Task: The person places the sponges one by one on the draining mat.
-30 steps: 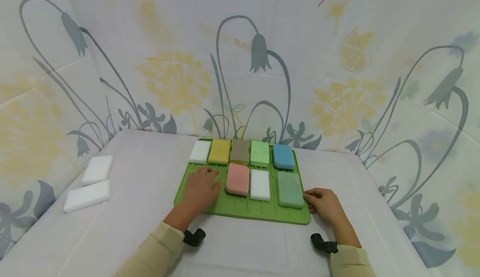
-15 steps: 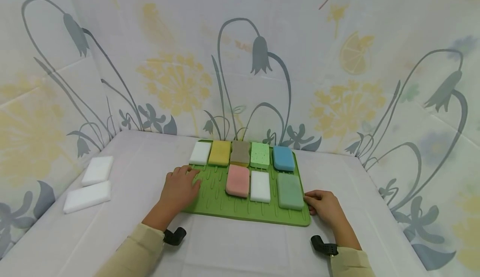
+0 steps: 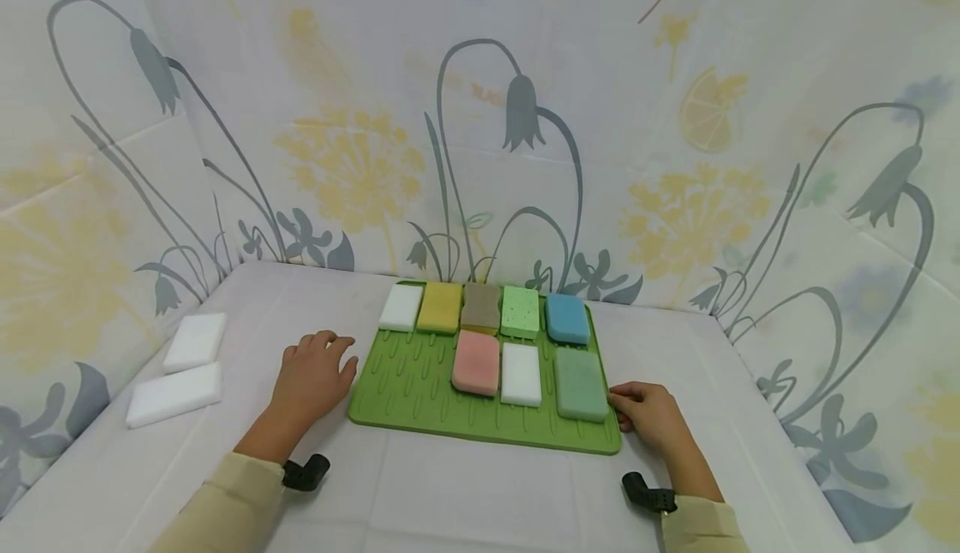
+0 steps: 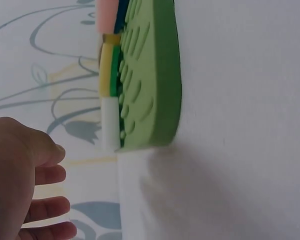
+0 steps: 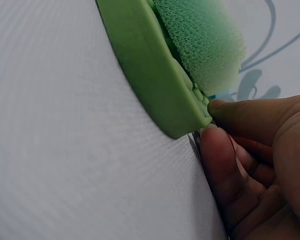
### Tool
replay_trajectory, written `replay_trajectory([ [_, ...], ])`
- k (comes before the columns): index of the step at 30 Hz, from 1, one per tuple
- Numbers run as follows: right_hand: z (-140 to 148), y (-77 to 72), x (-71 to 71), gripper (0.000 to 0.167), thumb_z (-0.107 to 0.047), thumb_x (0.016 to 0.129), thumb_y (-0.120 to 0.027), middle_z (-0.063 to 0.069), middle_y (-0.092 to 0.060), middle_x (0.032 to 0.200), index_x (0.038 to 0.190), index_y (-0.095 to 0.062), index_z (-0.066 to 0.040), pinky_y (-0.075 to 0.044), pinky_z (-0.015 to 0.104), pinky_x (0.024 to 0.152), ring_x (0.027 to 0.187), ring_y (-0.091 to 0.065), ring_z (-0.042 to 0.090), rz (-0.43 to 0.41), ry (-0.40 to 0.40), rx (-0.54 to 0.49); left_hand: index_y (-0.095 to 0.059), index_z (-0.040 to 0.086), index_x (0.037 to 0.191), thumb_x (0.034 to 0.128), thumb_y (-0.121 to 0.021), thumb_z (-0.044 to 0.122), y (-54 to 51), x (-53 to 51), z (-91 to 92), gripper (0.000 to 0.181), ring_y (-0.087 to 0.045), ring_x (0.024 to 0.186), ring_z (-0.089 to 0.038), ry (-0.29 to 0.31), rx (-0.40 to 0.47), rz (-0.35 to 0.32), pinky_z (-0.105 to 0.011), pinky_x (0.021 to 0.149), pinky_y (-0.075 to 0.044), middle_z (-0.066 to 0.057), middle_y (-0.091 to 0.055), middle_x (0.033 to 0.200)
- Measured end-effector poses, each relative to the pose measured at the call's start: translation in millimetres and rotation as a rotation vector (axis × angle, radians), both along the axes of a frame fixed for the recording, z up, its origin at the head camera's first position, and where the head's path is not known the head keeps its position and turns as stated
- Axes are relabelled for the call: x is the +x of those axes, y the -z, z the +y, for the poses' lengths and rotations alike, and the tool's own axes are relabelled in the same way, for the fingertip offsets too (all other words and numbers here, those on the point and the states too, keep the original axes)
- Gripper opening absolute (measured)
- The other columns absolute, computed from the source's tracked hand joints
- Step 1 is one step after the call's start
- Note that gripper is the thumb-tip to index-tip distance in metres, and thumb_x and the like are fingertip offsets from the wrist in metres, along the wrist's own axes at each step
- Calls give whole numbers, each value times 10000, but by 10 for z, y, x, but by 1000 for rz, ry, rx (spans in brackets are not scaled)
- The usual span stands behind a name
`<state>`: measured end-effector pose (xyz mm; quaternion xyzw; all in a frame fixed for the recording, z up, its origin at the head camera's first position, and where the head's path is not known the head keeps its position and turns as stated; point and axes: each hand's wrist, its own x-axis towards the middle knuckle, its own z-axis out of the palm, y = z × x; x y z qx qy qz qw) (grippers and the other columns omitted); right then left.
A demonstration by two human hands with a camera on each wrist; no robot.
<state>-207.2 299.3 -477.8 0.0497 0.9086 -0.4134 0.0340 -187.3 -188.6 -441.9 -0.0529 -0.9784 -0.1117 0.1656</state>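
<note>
A ribbed green mat lies on the table with sponges in two rows. My right hand pinches the mat's right edge between thumb and finger, beside the porous green sponge. My left hand hovers left of the mat, fingers loosely bent and holding nothing. In the front row are a pink sponge, a white sponge and that green one. Behind them stand a white sponge, a yellow sponge, a brown sponge, a speckled light-green sponge and a blue sponge.
Two white blocks rest at the table's left side, an upper one and a lower one, close together. A flower-printed cloth rises behind the table and along both sides. White cloth covers the table.
My left hand has moved leftward, from over the mat's left part to the table beside it. The right hand stays at the mat's edge. The sponges have not moved.
</note>
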Motion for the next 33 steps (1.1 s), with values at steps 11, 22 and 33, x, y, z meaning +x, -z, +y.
replay_trajectory([
  [11, -2, 0, 19, 321, -232, 939, -631, 56, -687, 834, 1156, -678, 0, -538, 278, 602, 663, -630, 141, -10, 10, -7, -638, 27, 1196, 914, -605, 213, -45, 81, -327, 340, -533, 1123, -463, -40, 4, -4, -607, 850, -411, -229, -589, 1203],
  [22, -11, -15, 17, 317, -236, 937, -633, 40, -685, 807, 1147, -684, -5, -527, 281, 600, 656, -626, 141, -8, 14, 0, -601, 10, 1243, 919, -563, 214, -42, 109, -668, 384, -494, 1134, -492, -81, 17, -57, -630, 844, -384, -277, -554, 1237],
  [33, -17, -7, 20, 307, -216, 937, -631, 40, -686, 811, 1145, -682, 4, -537, 276, 595, 653, -623, 141, -6, 17, -18, -533, -14, 1292, 919, -512, 232, -11, 141, -1006, 447, -473, 1069, -563, -122, 45, -183, -658, 770, -385, -339, -518, 1234],
])
